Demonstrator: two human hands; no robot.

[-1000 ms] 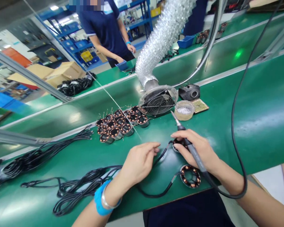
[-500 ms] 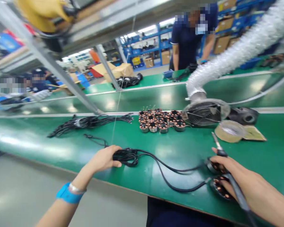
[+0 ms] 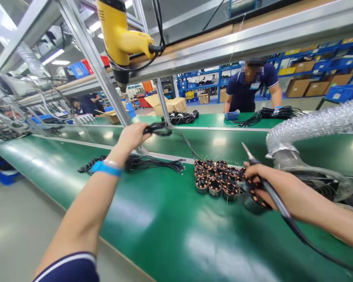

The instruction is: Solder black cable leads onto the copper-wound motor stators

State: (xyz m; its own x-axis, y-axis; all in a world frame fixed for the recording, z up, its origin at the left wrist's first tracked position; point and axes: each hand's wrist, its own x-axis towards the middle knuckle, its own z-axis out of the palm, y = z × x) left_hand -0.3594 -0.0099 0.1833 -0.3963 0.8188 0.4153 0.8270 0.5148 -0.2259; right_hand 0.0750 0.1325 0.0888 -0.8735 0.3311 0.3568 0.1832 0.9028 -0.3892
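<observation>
My left hand (image 3: 131,138) is raised over the rear strip of the bench, closed around a coiled black cable (image 3: 160,129). From the coil, cable runs down to the right toward the copper-wound stators. In my right hand (image 3: 270,178) is a soldering iron (image 3: 275,199), its metal tip pointing up and left. The same hand also grips copper-wound motor stators (image 3: 254,203), blurred and partly covered by the fingers. Just left of them, several more stators (image 3: 214,185) stand grouped in rows on the green bench. Beneath my left arm lies a bundle of black cables (image 3: 157,162).
A silver flexible duct (image 3: 314,127) leads to a fan hood (image 3: 320,178) behind my right arm. A yellow power drill (image 3: 120,41) hangs above, near a metal post (image 3: 91,58). Across the bench, a person (image 3: 250,88) stands by another cable bundle (image 3: 267,114).
My left hand has lifted the coiled cable up and away toward the back. My right hand has carried the stators and iron beside the grouped stators. The camera view has turned and shifted.
</observation>
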